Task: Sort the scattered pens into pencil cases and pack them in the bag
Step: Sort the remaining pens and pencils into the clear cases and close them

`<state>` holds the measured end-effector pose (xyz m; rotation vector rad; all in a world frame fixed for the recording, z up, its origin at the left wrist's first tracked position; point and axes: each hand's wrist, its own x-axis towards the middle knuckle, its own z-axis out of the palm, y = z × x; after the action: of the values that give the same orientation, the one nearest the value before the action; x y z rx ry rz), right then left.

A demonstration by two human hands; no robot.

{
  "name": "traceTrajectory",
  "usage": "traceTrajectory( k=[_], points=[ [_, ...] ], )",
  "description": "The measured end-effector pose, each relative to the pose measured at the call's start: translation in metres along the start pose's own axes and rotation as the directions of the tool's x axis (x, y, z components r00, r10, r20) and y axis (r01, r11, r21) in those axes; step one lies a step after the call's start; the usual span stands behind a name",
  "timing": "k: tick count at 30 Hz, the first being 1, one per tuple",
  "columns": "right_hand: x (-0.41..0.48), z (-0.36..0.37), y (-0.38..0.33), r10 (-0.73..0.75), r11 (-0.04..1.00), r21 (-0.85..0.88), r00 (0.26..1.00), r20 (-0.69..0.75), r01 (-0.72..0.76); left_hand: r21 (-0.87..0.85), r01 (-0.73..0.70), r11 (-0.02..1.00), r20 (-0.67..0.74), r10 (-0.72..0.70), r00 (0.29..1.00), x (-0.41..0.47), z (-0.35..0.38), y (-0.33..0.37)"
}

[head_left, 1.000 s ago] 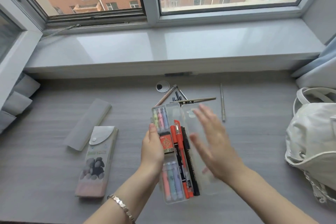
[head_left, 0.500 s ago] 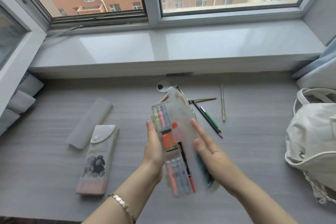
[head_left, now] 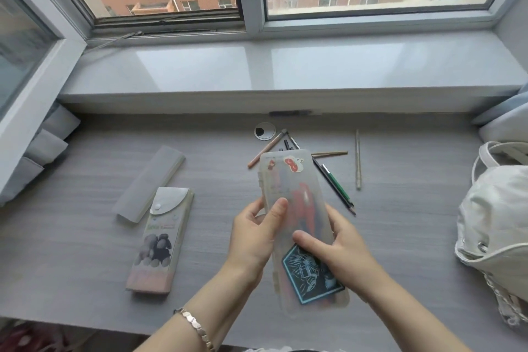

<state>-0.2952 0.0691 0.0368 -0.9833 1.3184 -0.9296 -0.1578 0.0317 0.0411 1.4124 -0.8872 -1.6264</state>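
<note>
Swung shut since a second ago: lid of the clear pencil case, then folded open to the right over red pens and highlighters, now flat over them, sticker side up. Well left of that case, flat on the grey desk: frosted case, lying slantwise. Between it and the clear pencil case: printed case, snap flap closed.

Left hand curled round the clear pencil case's left edge, thumb pressed on the lid, fingers hidden behind; bracelet at the wrist. Case held off the desk, long axis pointing away from the body, far end tipped slightly left. Red shapes through the cloudy lid, probably the pens, too blurred to be sure. Right hand clamped on the right edge, thumb across the lid above a blue-black sticker, fingers tucked underneath.

Beyond and right of the case, on the desk: loose pens and pencils, fanned out, one wooden stick apart from the rest. Far right of the case: white bag, slumped on the desk.
</note>
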Motion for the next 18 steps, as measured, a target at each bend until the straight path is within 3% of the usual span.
traceTrajectory(
  k=[3, 6, 8, 10, 13, 16, 18],
  points=[
    [0.001, 0.0, 0.003, -0.002, 0.999, 0.05, 0.999, -0.036, 0.003, 0.007, 0.013, 1.0, 0.002, -0.013, 1.0, 0.0, 0.0, 0.0],
    [0.002, 0.002, 0.01, 0.059, 0.998, -0.009, 0.995, -0.083, -0.06, 0.082, 0.102, 0.991, 0.018, -0.104, 0.994, 0.005, 0.0, -0.005],
    [0.002, 0.005, 0.012, 0.079, 0.986, -0.127, 0.98, -0.185, -0.103, 0.199, 0.153, 0.968, 0.031, -0.162, 0.986, 0.007, 0.002, -0.006],
    [-0.002, 0.01, 0.012, 0.034, 0.926, -0.353, 0.96, -0.277, -0.134, 0.248, 0.196, 0.949, 0.069, -0.219, 0.973, 0.008, 0.006, -0.003],
    [-0.011, 0.017, 0.002, -0.081, 0.818, -0.574, 0.983, -0.162, -0.028, 0.217, 0.254, 0.943, 0.041, -0.268, 0.962, 0.011, 0.005, -0.004],
    [-0.014, 0.018, -0.005, -0.143, 0.837, -0.53, 0.99, 0.022, 0.133, 0.081, 0.306, 0.949, -0.015, -0.305, 0.952, 0.014, -0.007, -0.003],
    [-0.01, 0.017, -0.006, -0.135, 0.879, -0.462, 0.991, 0.002, 0.12, 0.006, 0.312, 0.95, 0.027, -0.312, 0.95, 0.012, -0.013, -0.003]
  ],
)
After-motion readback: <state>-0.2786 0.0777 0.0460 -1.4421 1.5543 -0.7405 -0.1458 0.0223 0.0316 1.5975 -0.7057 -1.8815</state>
